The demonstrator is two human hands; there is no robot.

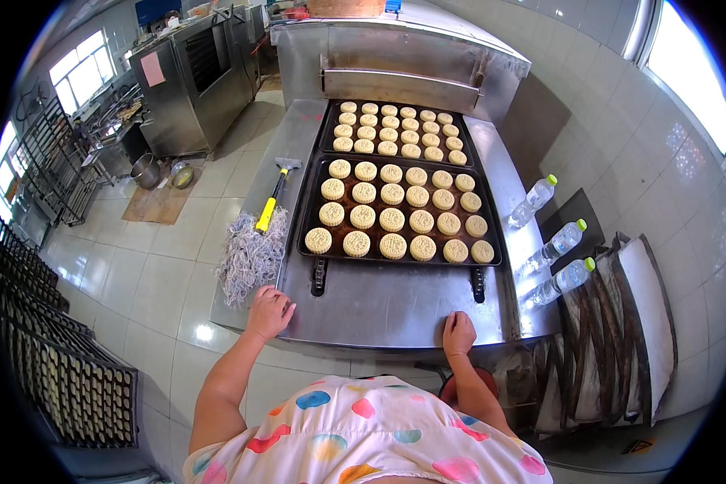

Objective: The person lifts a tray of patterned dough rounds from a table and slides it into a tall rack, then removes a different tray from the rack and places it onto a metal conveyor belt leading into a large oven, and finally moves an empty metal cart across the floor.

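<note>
My left hand (271, 313) rests on the front left of the steel table (363, 310), fingers loosely bent and a little apart, holding nothing. Just beyond it lies a heap of grey-white shredded strands (252, 254). A tool with a yellow and black handle (268, 211) and a grey head leans across that heap. At the front right edge, my right hand (460, 332) is closed in a loose fist on the steel, with nothing visible in it. Ahead of both hands, a black baking tray (305, 235) carries rows of round pale mooncakes (392, 220). Behind it sits a second tray (328, 129) of mooncakes.
Several clear bottles with green caps (569, 277) stand along the right ledge. A steel oven-like housing (403, 60) closes the far end. Folded white boards or cloths (645, 323) lean at right. Racks of trays (73, 387) stand at left, and a metal pot (145, 172) sits on the floor.
</note>
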